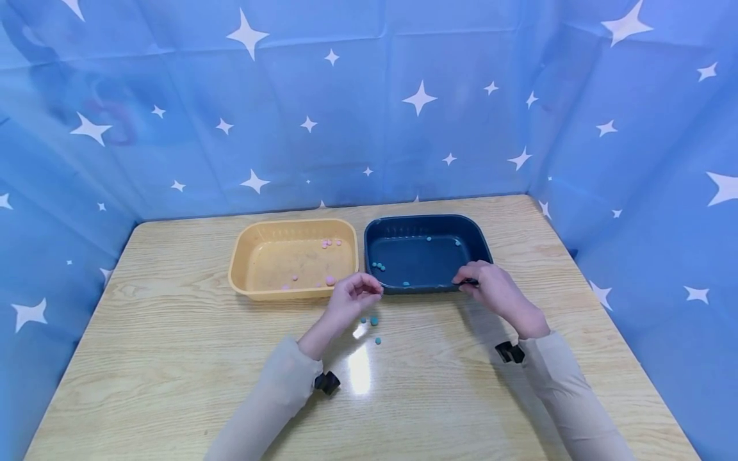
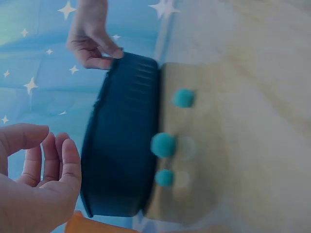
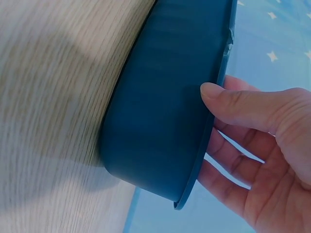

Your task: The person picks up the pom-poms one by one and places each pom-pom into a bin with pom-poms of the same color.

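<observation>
My right hand (image 1: 496,289) grips the near right rim of a dark blue plastic bin (image 1: 429,286). In the right wrist view the thumb (image 3: 228,102) presses the bin's outer wall and the other fingers reach over the rim. My left hand (image 1: 352,299) hovers by the bin's near left corner, fingers loosely bent. Nothing shows between its thumb and fingers (image 2: 72,162) in the left wrist view. A few small teal balls (image 1: 406,283) lie inside the bin. Three more teal balls, one larger (image 2: 163,145), sit on the table in front of it.
A yellow-orange bin (image 1: 288,296) stands just left of the blue one, holding several small pink balls (image 1: 330,280). Both are on a light wood-grain table (image 1: 173,371). A blue curtain (image 1: 357,96) with white stars hangs behind and at both sides.
</observation>
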Tool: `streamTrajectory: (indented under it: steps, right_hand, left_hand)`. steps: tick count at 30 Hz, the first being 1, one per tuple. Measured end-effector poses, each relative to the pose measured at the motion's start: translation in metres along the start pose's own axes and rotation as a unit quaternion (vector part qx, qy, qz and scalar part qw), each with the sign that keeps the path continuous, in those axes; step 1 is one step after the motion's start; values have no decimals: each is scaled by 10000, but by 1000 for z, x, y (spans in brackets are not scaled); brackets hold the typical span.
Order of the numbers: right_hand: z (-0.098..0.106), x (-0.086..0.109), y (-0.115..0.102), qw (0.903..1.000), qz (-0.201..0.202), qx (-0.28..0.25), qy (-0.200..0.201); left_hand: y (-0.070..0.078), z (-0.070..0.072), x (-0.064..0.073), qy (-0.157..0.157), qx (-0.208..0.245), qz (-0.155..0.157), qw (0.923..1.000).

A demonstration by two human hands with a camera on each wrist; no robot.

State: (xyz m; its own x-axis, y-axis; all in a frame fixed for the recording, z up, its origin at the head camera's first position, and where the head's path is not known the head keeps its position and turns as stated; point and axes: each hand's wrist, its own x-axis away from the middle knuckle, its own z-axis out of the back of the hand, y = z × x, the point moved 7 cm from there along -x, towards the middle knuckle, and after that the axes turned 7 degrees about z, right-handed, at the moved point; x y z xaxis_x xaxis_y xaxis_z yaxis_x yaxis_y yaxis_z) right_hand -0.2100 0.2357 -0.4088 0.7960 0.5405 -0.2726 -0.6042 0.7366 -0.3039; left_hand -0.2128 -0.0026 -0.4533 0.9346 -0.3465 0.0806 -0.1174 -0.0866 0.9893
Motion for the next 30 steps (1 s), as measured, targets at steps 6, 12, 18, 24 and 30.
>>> streamTrajectory:
  steps: [6,12,18,24,30]
  right_hand:
    - [0,0,0,10000,-37,-5,-34]
    - [1,1,0,10000,21,32,33]
    - [0,0,1,10000,11,-22,2]
    - [1,1,1,10000,56,-52,43]
    - [0,1,1,10000,75,-55,36]
  left_hand:
    - [-16,-3,6,-303,-718,295,9965]
    - [-14,-12,10,-741,-1163,179,9903]
    - [2,-20,18,-934,-1449,86,9850]
    - [-1,-19,17,-900,-1438,282,9851]
    - [-8,-17,13,-994,-1484,326,9834]
